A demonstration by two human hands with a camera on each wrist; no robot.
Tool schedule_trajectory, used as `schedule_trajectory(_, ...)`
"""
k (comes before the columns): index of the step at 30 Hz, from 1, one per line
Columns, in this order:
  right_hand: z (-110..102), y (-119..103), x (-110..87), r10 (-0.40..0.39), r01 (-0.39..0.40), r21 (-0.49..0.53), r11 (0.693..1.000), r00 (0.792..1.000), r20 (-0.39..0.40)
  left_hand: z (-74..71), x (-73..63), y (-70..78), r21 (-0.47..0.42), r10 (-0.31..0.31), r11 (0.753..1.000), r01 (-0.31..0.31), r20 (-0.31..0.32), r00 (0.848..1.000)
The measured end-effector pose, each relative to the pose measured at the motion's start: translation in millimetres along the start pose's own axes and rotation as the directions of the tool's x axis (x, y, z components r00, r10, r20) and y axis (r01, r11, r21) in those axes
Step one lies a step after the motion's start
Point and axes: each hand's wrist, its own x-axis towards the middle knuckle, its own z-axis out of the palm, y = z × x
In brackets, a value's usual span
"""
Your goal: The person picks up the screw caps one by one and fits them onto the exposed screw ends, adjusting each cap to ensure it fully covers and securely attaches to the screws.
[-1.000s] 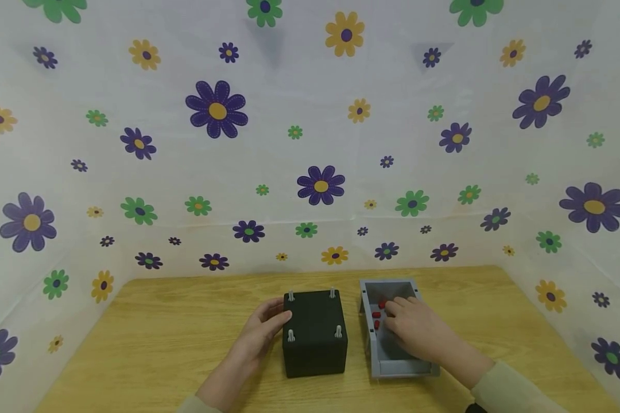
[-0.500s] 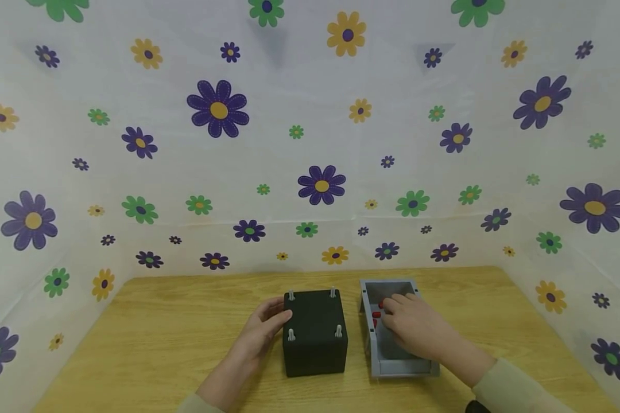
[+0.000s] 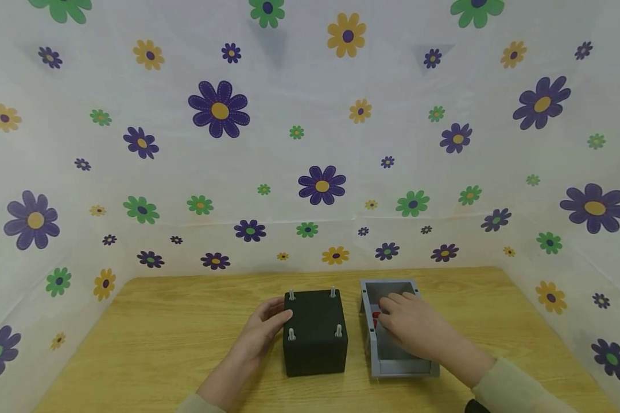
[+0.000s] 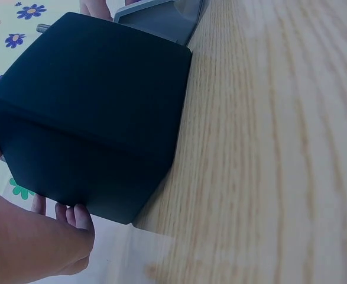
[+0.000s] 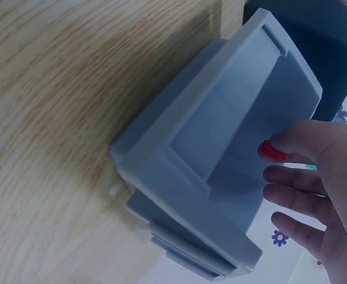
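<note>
A black box [image 3: 315, 330] stands on the table with several short grey pegs [image 3: 338, 331] rising from its top. My left hand [image 3: 260, 330] holds its left side, thumb at the top edge; in the left wrist view, fingertips touch one of its faces. To the right is a grey open bin [image 3: 400, 367] with small red cylindrical pieces [image 3: 375, 316] inside. My right hand [image 3: 413, 321] reaches into the bin. In the right wrist view, thumb and forefinger pinch a small red piece [image 5: 272, 151]; the other fingers are loosely bent.
The wooden table [image 3: 175, 332] extends around the box and bin. A white cloth with printed flowers [image 3: 320, 186] hangs behind the table and at both sides. A narrow gap separates the box from the bin.
My right hand has shifted slightly left inside the bin, covering more of the red pieces. The left hand and the black box stay in place.
</note>
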Motion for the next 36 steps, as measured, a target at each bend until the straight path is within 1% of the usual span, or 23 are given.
schedule_trajectory(5,-3,-1,2.1,-0.006,0.006,0.004,1.0,1.0,0.009,0.7,-0.6,0.5,0.005,-0.002,1.0,0.002,-0.004,1.0)
schedule_trajectory(12,-3,-1,2.5,-0.045,0.044,-0.022,0.999,0.996,-0.073,1.5,0.5,-0.5,-0.003,0.001,1.0,-0.001,-0.01,1.0)
schedule_trajectory(19,-9,-3,5.0,-0.069,0.066,-0.042,0.997,0.994,-0.08,1.5,1.2,-0.7,-0.006,-0.003,1.0,0.003,-0.009,1.0)
schedule_trajectory(30,-20,-5,10.4,-0.111,0.101,-0.072,0.992,0.982,-0.154,2.5,1.0,1.7,-0.004,-0.007,1.0,0.006,-0.026,1.0)
schedule_trajectory(36,-25,-8,12.2,-0.13,0.118,-0.084,0.989,0.979,-0.156,2.5,1.3,1.5,-0.008,-0.013,1.0,0.013,-0.032,0.999)
